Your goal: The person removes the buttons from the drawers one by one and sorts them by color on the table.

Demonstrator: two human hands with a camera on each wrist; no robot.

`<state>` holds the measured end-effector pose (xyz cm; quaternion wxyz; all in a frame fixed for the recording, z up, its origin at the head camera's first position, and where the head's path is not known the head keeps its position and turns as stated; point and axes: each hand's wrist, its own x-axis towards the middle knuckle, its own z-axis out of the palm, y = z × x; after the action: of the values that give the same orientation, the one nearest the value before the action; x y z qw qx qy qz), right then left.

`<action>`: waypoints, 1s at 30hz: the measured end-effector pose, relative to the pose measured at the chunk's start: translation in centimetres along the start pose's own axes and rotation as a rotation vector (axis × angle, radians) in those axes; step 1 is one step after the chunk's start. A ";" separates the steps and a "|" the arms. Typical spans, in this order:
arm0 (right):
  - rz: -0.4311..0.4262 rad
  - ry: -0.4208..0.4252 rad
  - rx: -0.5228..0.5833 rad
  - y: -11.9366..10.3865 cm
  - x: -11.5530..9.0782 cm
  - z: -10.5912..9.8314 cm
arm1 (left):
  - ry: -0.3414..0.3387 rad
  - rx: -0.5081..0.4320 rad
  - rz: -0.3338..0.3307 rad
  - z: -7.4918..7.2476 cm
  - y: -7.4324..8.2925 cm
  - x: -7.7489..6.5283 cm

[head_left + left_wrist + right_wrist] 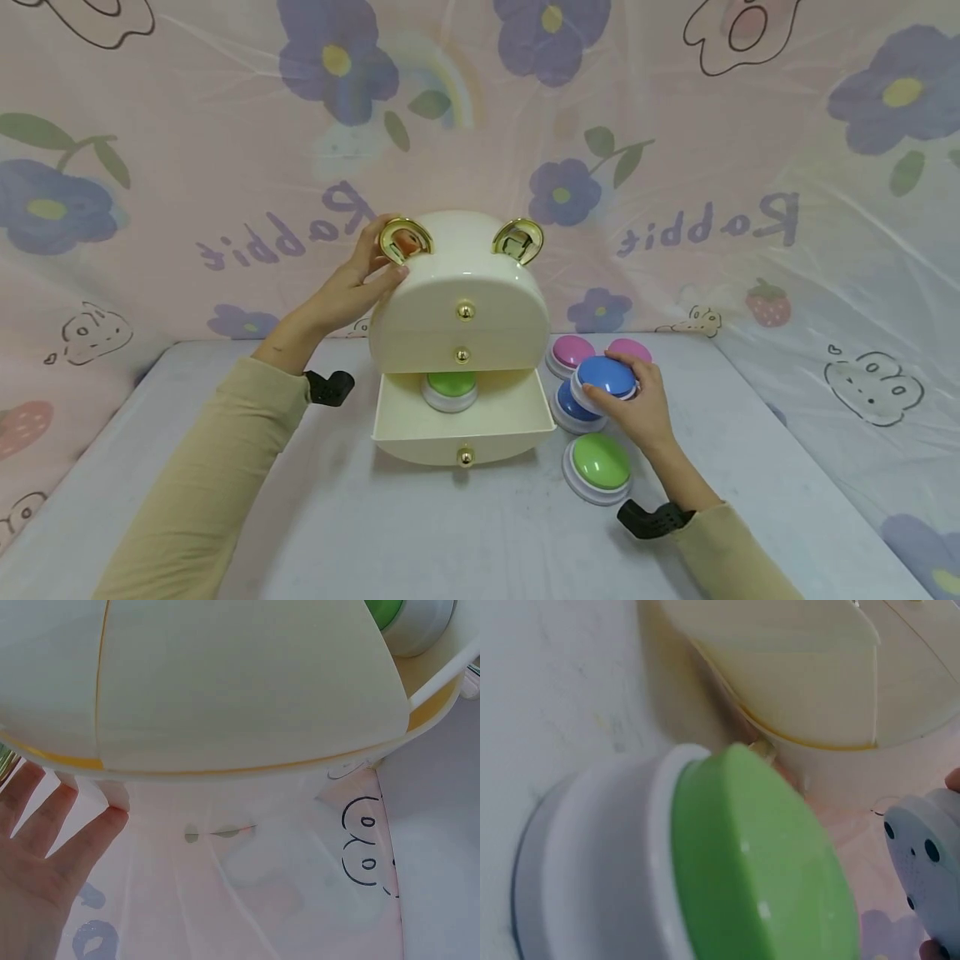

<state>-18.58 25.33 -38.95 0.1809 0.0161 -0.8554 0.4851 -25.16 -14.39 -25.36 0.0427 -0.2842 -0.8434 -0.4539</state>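
Note:
My left hand point(351, 279) rests against the upper left side of a cream drawer box point(461, 321), beside one gold ear point(406, 241). In the left wrist view its fingertips touch the wall with fingers spread. The bottom drawer point(517, 408) is pulled out, and a green-topped round button point(452, 385) sits inside near the back. To the right, my right hand point(641, 407) grips a blue button point(609, 377) by its white rim, above another blue button point(576, 405). In the right wrist view, the held button's white underside point(922, 859) shows dark round spots.
Another green button point(602, 463) stands near my right wrist, large in the right wrist view. Two pink buttons, one nearer the box point(572, 351) and one partly hidden point(630, 348), lie behind the blue ones. A patterned cloth point(465, 167) hangs behind the white table point(315, 517).

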 end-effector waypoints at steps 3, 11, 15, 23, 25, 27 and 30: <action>0.033 0.015 -0.033 0.3 0.1 -0.1 | 0.002 0.000 0.001 0.0 -0.1 0.0; 0.128 0.042 -0.058 0.5 0.1 -0.8 | 0.000 -0.006 0.011 0.0 -0.1 0.0; 0.179 0.055 -0.080 0.7 0.1 -1.3 | 0.000 -0.012 0.012 0.1 -0.1 0.1; 0.242 0.084 -0.124 1.8 0.3 -1.9 | -0.003 -0.007 0.014 0.0 -0.1 0.2; 0.249 0.093 -0.128 2.0 0.4 -2.0 | -0.003 -0.003 0.011 0.0 0.0 0.2; 0.259 0.095 -0.131 2.2 0.4 -2.1 | -0.003 -0.005 0.008 0.0 0.0 0.1; 0.279 0.095 -0.134 2.4 0.4 -2.2 | -0.005 -0.005 0.003 0.0 0.1 0.1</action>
<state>-18.79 28.53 -39.75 0.1529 -0.1379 -0.8702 0.4477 -25.17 -14.31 -25.32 0.0404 -0.2866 -0.8420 -0.4553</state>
